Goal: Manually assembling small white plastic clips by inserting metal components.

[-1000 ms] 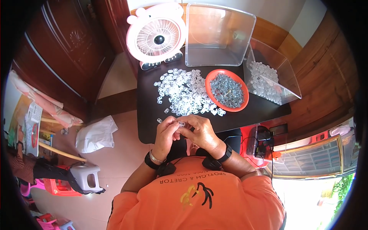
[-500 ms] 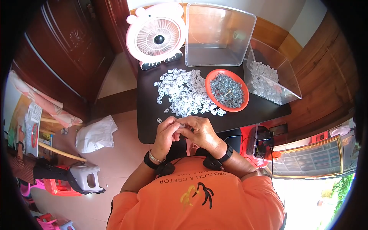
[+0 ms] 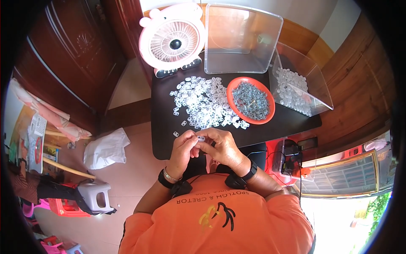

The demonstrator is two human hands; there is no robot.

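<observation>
Near the table's front edge, my left hand [image 3: 182, 148] and my right hand [image 3: 222, 148] meet at the fingertips. Between them is a small white plastic piece with two dark holes [image 3: 201, 138], pinched by both. Part of it is covered by my fingers, and whether anything else is in them is hidden. Just beyond lies a loose pile of similar white pieces [image 3: 203, 103] on the dark table [image 3: 163, 142]. To its right, an orange-red plate [image 3: 230, 99] holds a heap of small silvery metal parts [image 3: 253, 100], too small to name exactly.
A pink fan [image 3: 174, 42] stands at the table's back left, beside an upright clear plastic bin [image 3: 243, 40]. Another clear bin [image 3: 315, 95] at the right holds whitish pieces. A white bag [image 3: 108, 148] and a grey stool [image 3: 94, 197] are on the floor at left.
The white piece shows more plainly between my fingertips, its two holes now turned into view. My hands have hardly moved, and the pile and plate look the same.
</observation>
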